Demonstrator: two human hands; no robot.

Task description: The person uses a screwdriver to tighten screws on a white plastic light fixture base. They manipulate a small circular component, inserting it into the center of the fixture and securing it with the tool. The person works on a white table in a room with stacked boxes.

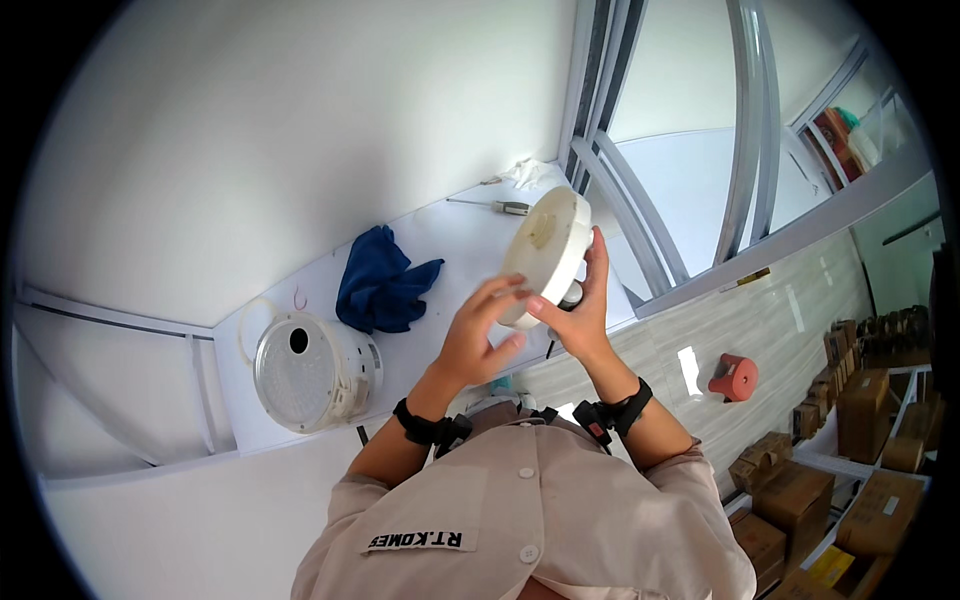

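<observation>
A round, shallow white plastic cover [548, 250] is held up in front of me over the table, tilted on edge. My right hand [588, 312] grips its right side, thumb on the near rim and fingers behind it. At the cover's lower left, my left hand [478, 335] has its fingers apart, with the slightly blurred fingertips over the cover's face; whether they touch it I cannot tell. Part of a dark, rounded thing [572, 296] shows behind the cover, by my right hand. A white cylindrical appliance body [318, 372] lies on its side at the left, its round end with a dark hole showing.
On the white table [425, 225] lie a crumpled blue cloth [385, 282], a screwdriver [510, 208] and white crumpled tissue [524, 174]. A metal-framed glass partition [680, 190] stands at the right. Beyond are a red stool [735, 378] and shelves with cardboard boxes [795, 495].
</observation>
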